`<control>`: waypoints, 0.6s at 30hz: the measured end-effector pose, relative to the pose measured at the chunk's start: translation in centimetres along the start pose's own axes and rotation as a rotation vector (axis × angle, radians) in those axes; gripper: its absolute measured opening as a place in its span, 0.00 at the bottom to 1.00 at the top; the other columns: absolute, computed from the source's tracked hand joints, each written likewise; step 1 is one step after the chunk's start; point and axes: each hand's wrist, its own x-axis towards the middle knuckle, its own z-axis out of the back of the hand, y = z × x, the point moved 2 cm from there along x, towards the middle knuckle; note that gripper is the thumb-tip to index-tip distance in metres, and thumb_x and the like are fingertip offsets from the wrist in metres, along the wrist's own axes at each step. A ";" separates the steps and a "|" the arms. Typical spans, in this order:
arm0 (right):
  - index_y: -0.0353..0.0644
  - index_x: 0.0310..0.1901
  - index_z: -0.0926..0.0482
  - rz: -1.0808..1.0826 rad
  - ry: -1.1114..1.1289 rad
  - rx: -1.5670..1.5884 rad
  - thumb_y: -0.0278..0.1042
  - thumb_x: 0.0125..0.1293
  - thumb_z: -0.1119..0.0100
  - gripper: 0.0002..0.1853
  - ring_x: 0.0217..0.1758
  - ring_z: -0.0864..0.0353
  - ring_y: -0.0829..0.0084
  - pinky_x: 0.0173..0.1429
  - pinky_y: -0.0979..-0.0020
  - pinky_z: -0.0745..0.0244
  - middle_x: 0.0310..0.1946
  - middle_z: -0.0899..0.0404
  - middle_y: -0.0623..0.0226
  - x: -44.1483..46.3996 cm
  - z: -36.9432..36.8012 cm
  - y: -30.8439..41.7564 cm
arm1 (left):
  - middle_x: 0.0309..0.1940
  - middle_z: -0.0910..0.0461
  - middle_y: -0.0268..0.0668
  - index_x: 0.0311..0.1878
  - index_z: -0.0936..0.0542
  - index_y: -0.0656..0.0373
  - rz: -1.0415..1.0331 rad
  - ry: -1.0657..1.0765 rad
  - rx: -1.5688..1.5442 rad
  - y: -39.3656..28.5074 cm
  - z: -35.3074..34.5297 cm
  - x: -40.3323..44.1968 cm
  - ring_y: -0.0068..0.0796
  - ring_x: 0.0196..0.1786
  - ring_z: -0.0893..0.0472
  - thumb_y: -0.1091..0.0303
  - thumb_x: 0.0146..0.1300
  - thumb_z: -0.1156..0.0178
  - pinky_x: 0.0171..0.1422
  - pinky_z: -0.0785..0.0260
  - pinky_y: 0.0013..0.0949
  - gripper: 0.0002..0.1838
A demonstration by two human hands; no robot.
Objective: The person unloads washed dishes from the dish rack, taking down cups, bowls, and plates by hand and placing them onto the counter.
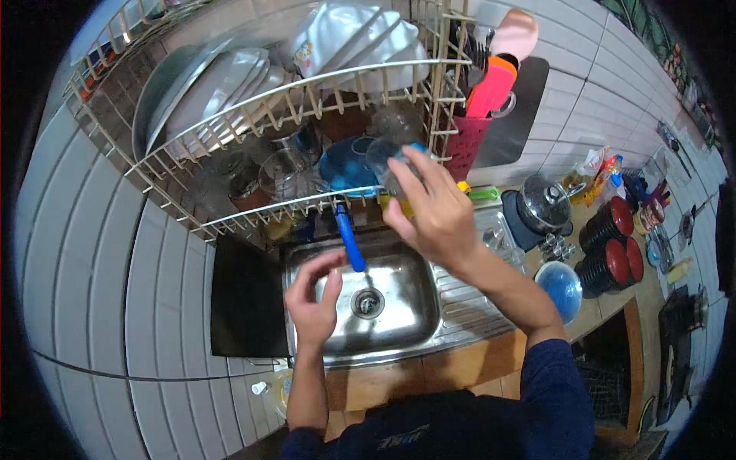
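My right hand (437, 211) is raised at the front of the dish rack's lower shelf. Its fingertips are on a clear drinking glass (378, 156), which the fingers partly cover. Behind that glass lies a blue dish (345, 165). My left hand (313, 295) hovers over the left side of the steel sink (406, 326), thumb and fingers apart with nothing between them. Close to its fingertips, the blue faucet spout (349, 241) points down into the basin, above the drain (367, 304).
The wire dish rack (307, 82) holds plates (218, 100) and bowls (353, 38) above, glasses below. A red utensil holder (466, 146) stands at its right. Along the right counter are a lidded pot (543, 201), a blue-white bowl (559, 291) and stacked dark red bowls (609, 261).
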 end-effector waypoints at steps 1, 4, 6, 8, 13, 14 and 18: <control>0.33 0.51 0.26 -0.035 0.020 0.098 0.26 0.44 0.35 0.27 0.49 0.21 0.54 0.50 0.64 0.23 0.51 0.26 0.48 -1.0 1.8 0.8 | 0.48 0.20 0.43 0.50 0.23 0.67 -0.028 0.030 -0.017 -0.7 -0.5 0.8 0.29 0.51 0.22 0.72 0.61 0.41 0.57 0.31 0.31 0.15; 0.33 0.47 0.22 -0.265 0.079 0.388 0.27 0.43 0.31 0.24 0.45 0.18 0.57 0.48 0.67 0.20 0.46 0.22 0.50 -4.3 7.2 2.6 | 0.50 0.21 0.44 0.51 0.24 0.67 -0.106 0.142 -0.093 -1.9 -3.0 1.5 0.31 0.53 0.23 0.68 0.60 0.39 0.57 0.32 0.32 0.18; 0.36 0.49 0.21 -0.543 0.238 0.553 0.23 0.42 0.31 0.27 0.48 0.18 0.69 0.43 0.72 0.19 0.48 0.21 0.53 -7.7 9.7 2.2 | 0.51 0.21 0.47 0.50 0.23 0.67 -0.154 0.236 -0.091 -1.5 -4.8 0.5 0.34 0.53 0.22 0.66 0.59 0.39 0.55 0.32 0.32 0.18; 0.37 0.49 0.20 -0.780 0.202 0.550 0.23 0.42 0.32 0.26 0.47 0.18 0.71 0.42 0.74 0.19 0.47 0.20 0.54 -11.9 10.7 0.8 | 0.49 0.20 0.47 0.46 0.22 0.68 -0.115 0.310 -0.079 -0.1 -6.1 -0.9 0.33 0.51 0.21 0.66 0.59 0.39 0.54 0.31 0.32 0.16; 0.38 0.47 0.19 -1.327 0.208 0.330 0.28 0.44 0.31 0.24 0.46 0.17 0.72 0.39 0.73 0.19 0.41 0.17 0.53 -20.3 12.9 -4.7 | 0.45 0.19 0.48 0.42 0.21 0.69 0.107 0.378 -0.148 1.7 -8.6 -4.2 0.33 0.47 0.20 0.71 0.62 0.42 0.53 0.31 0.31 0.10; 0.38 0.46 0.18 -1.289 0.239 0.214 0.31 0.43 0.30 0.23 0.44 0.16 0.70 0.39 0.72 0.20 0.38 0.17 0.53 -21.4 13.1 -6.1 | 0.44 0.19 0.48 0.42 0.21 0.69 0.129 0.388 -0.194 1.9 -8.8 -4.6 0.33 0.47 0.20 0.72 0.62 0.42 0.53 0.30 0.32 0.10; 0.40 0.46 0.18 -1.050 0.296 -0.095 0.39 0.41 0.29 0.26 0.39 0.15 0.61 0.42 0.67 0.21 0.32 0.17 0.50 -23.7 11.9 -11.6 | 0.44 0.18 0.47 0.42 0.21 0.69 0.195 0.395 -0.228 2.5 -9.0 -5.6 0.33 0.47 0.20 0.73 0.63 0.43 0.55 0.30 0.34 0.09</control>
